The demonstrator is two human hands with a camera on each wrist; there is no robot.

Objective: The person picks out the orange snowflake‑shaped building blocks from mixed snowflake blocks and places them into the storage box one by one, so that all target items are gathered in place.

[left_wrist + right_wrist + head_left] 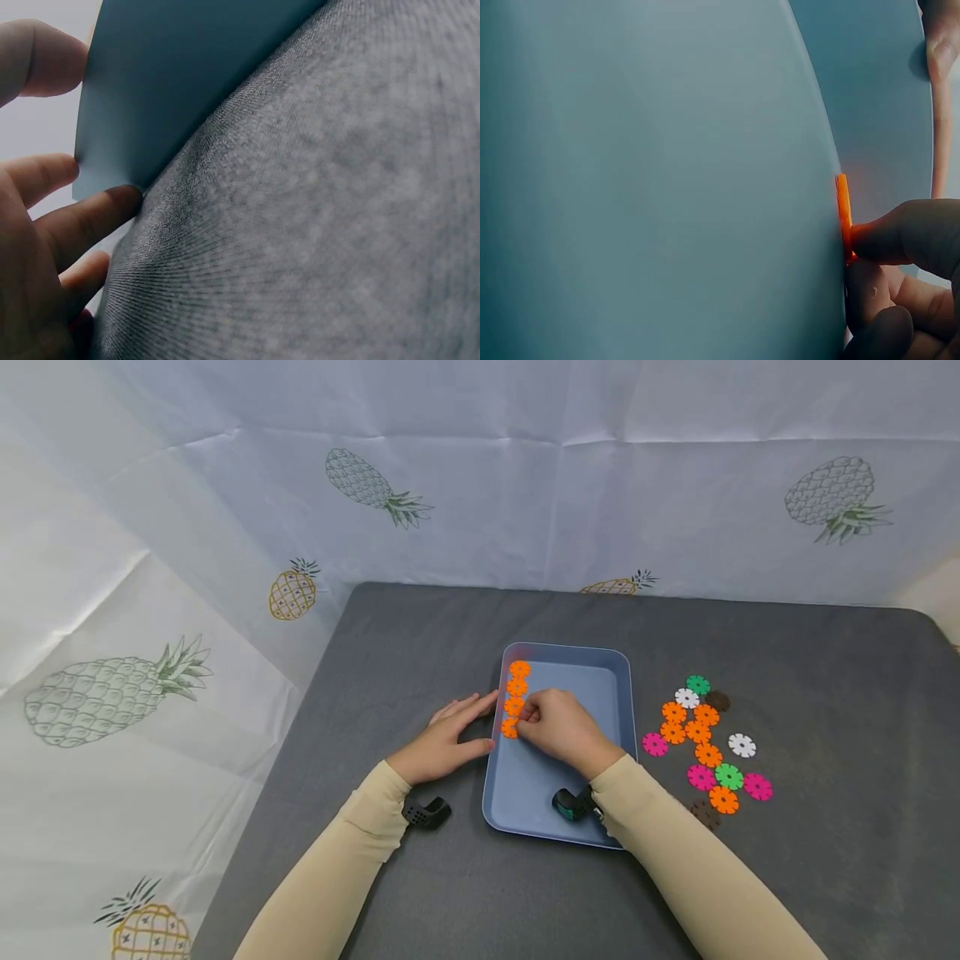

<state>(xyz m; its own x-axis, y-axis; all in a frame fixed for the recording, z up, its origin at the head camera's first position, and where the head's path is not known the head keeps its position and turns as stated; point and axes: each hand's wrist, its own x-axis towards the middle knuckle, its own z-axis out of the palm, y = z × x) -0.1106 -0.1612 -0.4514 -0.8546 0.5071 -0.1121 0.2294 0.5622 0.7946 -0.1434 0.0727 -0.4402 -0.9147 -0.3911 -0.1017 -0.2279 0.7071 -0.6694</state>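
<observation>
A blue rectangular tray point(558, 793) lies on the table. Along its left side, several orange notched discs point(517, 687) form a column, edge to edge. The right hand point(564, 727) reaches over the tray, thumb and fingers at the nearest orange disc in that column. The right wrist view shows this orange disc point(844, 202) low against the tray floor, pinched at its edge by the thumb and a finger. Outside the tray's left wall, the left hand point(444, 745) touches the rim with its fingers extended. In the left wrist view, its fingertips point(124, 196) meet the tray wall point(172, 82).
Right of the tray lie loose notched discs: several orange discs point(707, 754), pink discs point(757, 787), green discs point(728, 776), white discs point(742, 745) and brown discs point(717, 701). A dark grey cloth point(840, 860) covers the table. Behind hangs a pineapple-print sheet point(525, 510).
</observation>
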